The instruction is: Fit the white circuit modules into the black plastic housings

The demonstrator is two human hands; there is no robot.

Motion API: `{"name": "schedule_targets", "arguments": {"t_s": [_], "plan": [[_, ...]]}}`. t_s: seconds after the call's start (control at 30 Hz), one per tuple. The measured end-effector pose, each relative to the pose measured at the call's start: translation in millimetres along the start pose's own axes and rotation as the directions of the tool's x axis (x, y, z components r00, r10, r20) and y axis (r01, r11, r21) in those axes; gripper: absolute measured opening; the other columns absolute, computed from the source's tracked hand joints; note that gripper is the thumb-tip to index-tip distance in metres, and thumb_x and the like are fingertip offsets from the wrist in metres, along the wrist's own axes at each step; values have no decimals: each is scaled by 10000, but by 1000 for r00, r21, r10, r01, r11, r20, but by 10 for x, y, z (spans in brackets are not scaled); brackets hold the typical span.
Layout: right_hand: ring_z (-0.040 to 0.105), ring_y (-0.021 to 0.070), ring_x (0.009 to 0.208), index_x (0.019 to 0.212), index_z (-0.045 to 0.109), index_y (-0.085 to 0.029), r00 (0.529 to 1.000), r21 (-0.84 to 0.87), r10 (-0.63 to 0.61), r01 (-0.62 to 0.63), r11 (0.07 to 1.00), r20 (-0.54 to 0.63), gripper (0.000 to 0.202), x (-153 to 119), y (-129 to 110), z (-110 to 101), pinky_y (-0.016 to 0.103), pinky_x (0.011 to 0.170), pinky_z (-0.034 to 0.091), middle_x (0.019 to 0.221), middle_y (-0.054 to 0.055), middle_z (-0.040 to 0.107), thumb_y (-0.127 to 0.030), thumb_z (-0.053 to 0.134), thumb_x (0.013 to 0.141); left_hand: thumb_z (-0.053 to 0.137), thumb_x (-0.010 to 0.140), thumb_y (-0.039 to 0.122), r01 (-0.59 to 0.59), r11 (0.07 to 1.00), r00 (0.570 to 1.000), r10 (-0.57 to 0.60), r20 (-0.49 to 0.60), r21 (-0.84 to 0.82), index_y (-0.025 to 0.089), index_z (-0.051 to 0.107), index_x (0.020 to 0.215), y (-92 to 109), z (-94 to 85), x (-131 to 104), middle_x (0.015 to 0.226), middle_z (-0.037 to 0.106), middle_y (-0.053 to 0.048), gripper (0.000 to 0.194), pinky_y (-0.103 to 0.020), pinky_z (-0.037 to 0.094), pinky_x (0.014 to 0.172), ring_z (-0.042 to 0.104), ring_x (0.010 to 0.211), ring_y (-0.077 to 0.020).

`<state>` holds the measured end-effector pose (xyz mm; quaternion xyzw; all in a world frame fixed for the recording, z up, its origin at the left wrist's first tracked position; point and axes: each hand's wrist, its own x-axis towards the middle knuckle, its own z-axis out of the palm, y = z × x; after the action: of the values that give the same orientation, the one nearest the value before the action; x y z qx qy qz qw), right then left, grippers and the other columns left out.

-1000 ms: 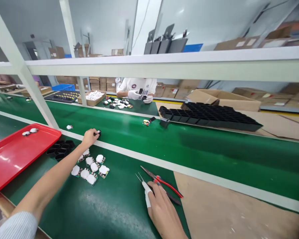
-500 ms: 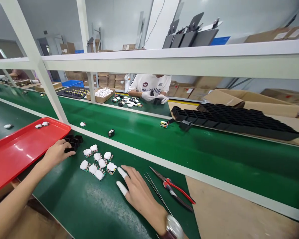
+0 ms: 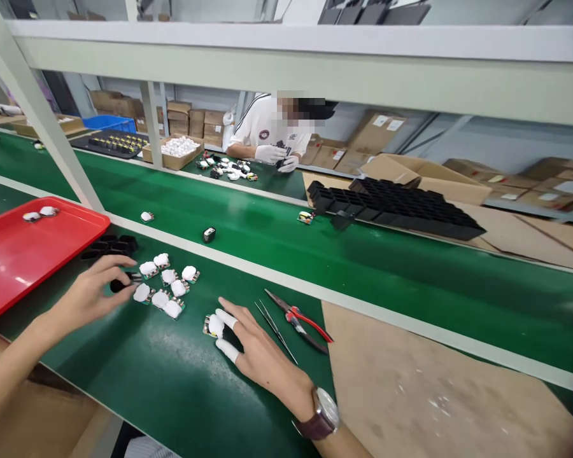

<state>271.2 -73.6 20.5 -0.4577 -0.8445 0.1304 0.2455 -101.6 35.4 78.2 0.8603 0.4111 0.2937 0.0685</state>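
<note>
Two bare hands work over a green table (image 3: pixel 138 362) in the lower half of the frame. At centre left, the left hand (image 3: pixel 90 291) has its thumb and fingers closed around a small black case (image 3: pixel 118 285), beside a cluster of eight circuit boards (image 3: pixel 169 277) topped with white blobs. Just below the middle of the frame, the right hand (image 3: pixel 265 353) pinches a separate circuit board with a white top (image 3: pixel 214 326) between thumb and forefinger, both wearing white finger covers (image 3: pixel 228 350); a watch (image 3: pixel 325 408) circles that wrist. To the right of this hand lie tweezers (image 3: pixel 277 334) and red-and-black pliers (image 3: pixel 300 321), near a brown sheet (image 3: pixel 439 375) at lower right. At the left edge, a red tray (image 3: pixel 42 251) bears two white-topped pieces (image 3: pixel 41 214), with more black cases (image 3: pixel 127 243) by its right corner. Across the middle runs a green belt (image 3: pixel 253 245), carrying a lone board (image 3: pixel 147 217), a filled case (image 3: pixel 209 235) and another board (image 3: pixel 306 217). Beyond it, at upper centre, a person in a white shirt (image 3: pixel 255 127) and white gloves (image 3: pixel 270 153) holds something dark, too small to tell. Rows of black cases (image 3: pixel 396 207) stand at right of centre.
</note>
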Motion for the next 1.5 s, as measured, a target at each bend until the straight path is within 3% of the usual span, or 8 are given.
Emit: {"name": "schedule_targets", "arguments": {"t_s": [0.1, 0.2, 0.4, 0.7, 0.87, 1.07, 1.27, 1.5], "plan": [[627, 246, 1255, 1406, 541, -224, 998, 56, -66, 67, 996, -17, 364, -37, -10, -6, 450, 1040, 606, 1375, 120, 643, -175, 563, 1046, 610, 1008, 264, -127, 966, 971, 168, 172, -227, 221, 661, 918, 558, 268, 125, 1237, 719, -80, 112, -346, 605, 965, 701, 1130, -223], [661, 265, 1122, 1248, 617, -195, 997, -43, -63, 60, 997, -51, 229, -114, -9, 40, 471, 945, 639, 1239, 129, 669, -162, 571, 1026, 550, 1036, 201, -248, 933, 921, 311, 236, -261, 207, 672, 1051, 910, 672, 164, 1234, 722, -111, 123, -370, 605, 985, 698, 1162, -243], [642, 299, 1179, 1205, 637, -181, 990, -143, 43, -62, 988, -133, 212, -425, 20, 9, 494, 963, 626, 1360, 178, 595, -184, 619, 994, 636, 1029, 307, -250, 949, 909, 298, 291, -192, 169, 607, 1268, 1050, 1228, 128, 1284, 656, -171, 277, -468, 639, 940, 680, 1172, -332], [628, 296, 1145, 1411, 529, -198, 965, -120, 125, -156, 980, -230, 410, -512, 41, 104, 502, 956, 604, 1249, 133, 652, -151, 582, 1008, 771, 942, 356, 75, 883, 924, 113, 365, -464, 318, 340, 1572, 966, 1306, 26, 1559, 493, -164, 765, -386, 647, 826, 698, 835, -185], [638, 271, 1077, 1352, 541, -204, 941, -72, 139, -169, 983, -309, 358, -456, -22, 131, 473, 910, 606, 1172, 115, 662, -149, 581, 1001, 679, 991, 302, 221, 841, 877, 50, 478, -494, 317, 317, 1598, 960, 1369, -43, 1486, 610, -115, 707, -398, 628, 897, 725, 923, -208], [606, 261, 1116, 1402, 508, -194, 892, 3, 133, -146, 989, -432, 468, -318, -158, 32, 453, 910, 592, 1181, 126, 613, -130, 630, 955, 518, 966, 48, 36, 837, 879, 233, 416, -546, 312, 466, 1529, 986, 1232, -11, 1550, 526, -82, 623, -451, 456, 1202, 500, 1444, -262], [612, 277, 1127, 1438, 516, -204, 903, -113, 32, -89, 990, -429, 543, -339, -186, -89, 498, 934, 578, 1197, 140, 614, -75, 673, 934, 787, 922, 287, 16, 853, 905, 210, 371, -522, 264, 707, 1207, 1020, 1315, -57, 1437, 508, -117, 297, -434, 564, 1046, 614, 1233, -300], [620, 280, 1242, 1523, 456, -183, 942, -12, 22, -28, 1000, -334, 636, -407, -294, -73, 470, 1005, 593, 1292, 160, 655, -31, 666, 943, 725, 966, 211, 88, 800, 952, 109, 287, -594, 314, 360, 1544, 1083, 1491, -170, 1355, 601, -91, 691, -442, 547, 1081, 634, 1236, -259]]}}
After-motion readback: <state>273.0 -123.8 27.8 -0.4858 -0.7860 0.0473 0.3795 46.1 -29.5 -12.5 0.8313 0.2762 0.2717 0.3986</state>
